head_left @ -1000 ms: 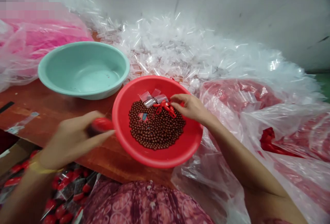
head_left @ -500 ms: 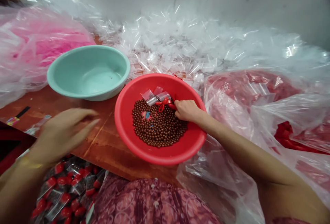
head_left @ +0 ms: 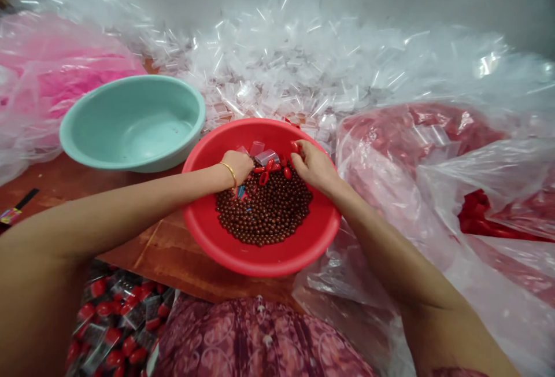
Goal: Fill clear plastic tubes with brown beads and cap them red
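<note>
A red basin (head_left: 264,261) in front of me holds many small round brown balls (head_left: 264,215). Clear plastic tubes (head_left: 266,156) and several red plastic caps (head_left: 272,167) lie on the balls at the far side. My left hand (head_left: 240,167), with a bangle on the wrist, reaches in beside the tubes; its fingers are closed and what they hold is hidden. At the basin's right side, my right hand (head_left: 311,163) pinches a small red cap (head_left: 295,146) between thumb and fingers.
A pale green basin (head_left: 132,125) stands at the left. Clear tubes (head_left: 281,70) are heaped along the wall. Plastic bags of red pieces (head_left: 416,134) lie at the right, a bag of pink pieces (head_left: 82,70) at far left. Filled red-capped tubes (head_left: 117,325) sit below the table edge.
My left hand has moved from over the table into the red basin and closed. My right hand has lifted slightly from the caps, with a red cap in its fingers.
</note>
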The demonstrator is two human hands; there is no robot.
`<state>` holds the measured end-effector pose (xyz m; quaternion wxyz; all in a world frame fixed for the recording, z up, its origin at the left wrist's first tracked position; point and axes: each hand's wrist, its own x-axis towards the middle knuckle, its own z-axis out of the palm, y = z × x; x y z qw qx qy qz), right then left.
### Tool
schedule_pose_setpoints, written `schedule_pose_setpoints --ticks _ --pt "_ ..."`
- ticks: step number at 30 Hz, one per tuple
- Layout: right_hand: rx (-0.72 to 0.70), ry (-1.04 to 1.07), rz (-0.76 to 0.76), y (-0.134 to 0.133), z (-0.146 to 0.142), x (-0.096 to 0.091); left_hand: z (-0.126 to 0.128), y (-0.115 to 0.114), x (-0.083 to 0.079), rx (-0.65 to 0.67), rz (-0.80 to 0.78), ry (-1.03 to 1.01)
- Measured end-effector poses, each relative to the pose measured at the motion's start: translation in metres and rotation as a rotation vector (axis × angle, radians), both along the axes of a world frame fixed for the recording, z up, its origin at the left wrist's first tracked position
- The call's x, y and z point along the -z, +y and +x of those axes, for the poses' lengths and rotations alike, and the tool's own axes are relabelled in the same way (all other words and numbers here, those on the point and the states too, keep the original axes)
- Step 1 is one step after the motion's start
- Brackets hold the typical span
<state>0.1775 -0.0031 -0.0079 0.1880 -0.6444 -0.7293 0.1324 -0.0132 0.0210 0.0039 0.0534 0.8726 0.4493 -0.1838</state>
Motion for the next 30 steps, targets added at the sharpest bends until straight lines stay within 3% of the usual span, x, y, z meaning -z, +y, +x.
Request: schedule_pose_setpoints --ticks 4,7,10,13,19,23,26,30 --pt "0.017 0.241 0.080 0.006 0.006 0.006 -0.010 -0.019 -0.005 0.098 -0.093 0.027" --pt "-0.013 0.324 0.094 0.007 0.008 0.008 -0.004 -0.023 0.008 -0.024 -0.331 -0.059" --pt "-0.076 0.402 0.117 0.006 0.008 0.008 0.011 -0.014 0.024 -0.249 -0.610 -0.174" --pt "-0.123 0.472 0.121 0.006 0.007 0.009 0.031 -0.003 0.033 -0.389 -0.711 -0.309" --pt "-0.121 0.609 0.113 0.009 0.006 0.014 0.068 -0.002 0.053 -0.421 -0.799 -0.505" --pt "-0.100 0.729 0.148 0.011 0.008 0.014 0.072 -0.003 0.069 -0.542 -1.073 -0.880" --pt "-0.042 0.717 0.271 0.011 0.011 0.011 0.062 -0.004 0.067 -0.560 -1.225 -1.064" --pt "0.030 0.724 0.313 0.005 0.011 0.003 0.040 -0.009 0.047 -0.462 -1.291 -1.242"
